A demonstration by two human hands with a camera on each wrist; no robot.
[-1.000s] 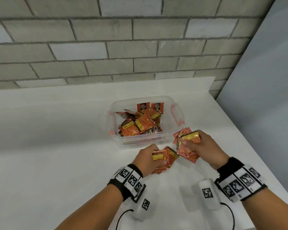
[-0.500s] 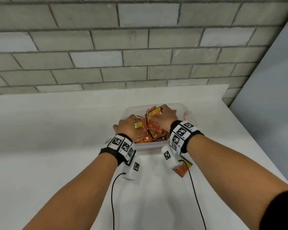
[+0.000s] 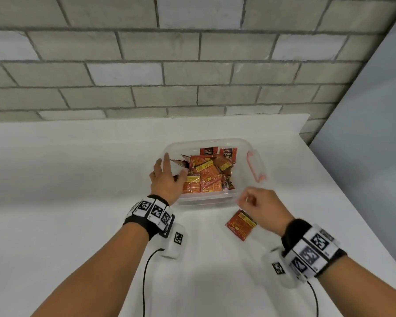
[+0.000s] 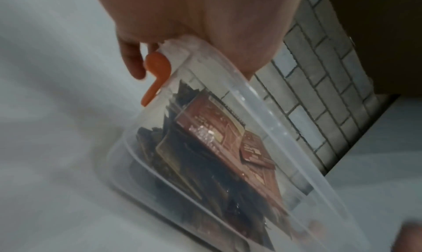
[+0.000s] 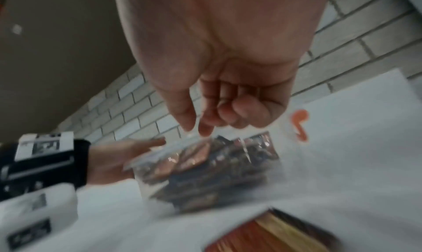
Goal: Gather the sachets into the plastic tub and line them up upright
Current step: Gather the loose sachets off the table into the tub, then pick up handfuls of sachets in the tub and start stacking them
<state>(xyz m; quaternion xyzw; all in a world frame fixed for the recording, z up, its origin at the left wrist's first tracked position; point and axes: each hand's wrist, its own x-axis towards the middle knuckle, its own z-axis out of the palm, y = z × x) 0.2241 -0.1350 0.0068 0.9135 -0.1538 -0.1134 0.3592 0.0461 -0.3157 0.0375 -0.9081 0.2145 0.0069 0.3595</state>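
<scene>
On the table by the tub (image 3: pixel 206 200), one stray sachet (image 3: pixel 241 224) lies flat under the empty, loosely curled right hand (image 3: pixel 264 208), left hand (image 3: pixel 167 179) spread on the tub's side; probably light, slick foil, so pinch an edge.

One plastic tub (image 3: pixel 240 145) holds a heap of sachets (image 3: pixel 206 177) too jumbled to count, one sachet (image 3: pixel 240 225) lies outside, two hands.

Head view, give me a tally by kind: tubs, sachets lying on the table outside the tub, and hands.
plastic tub: 1
sachet on the table, outside the tub: 1
hands: 2, the left hand and the right hand
Total: 4
The sachets piled inside the tub overlap too much to count.
</scene>
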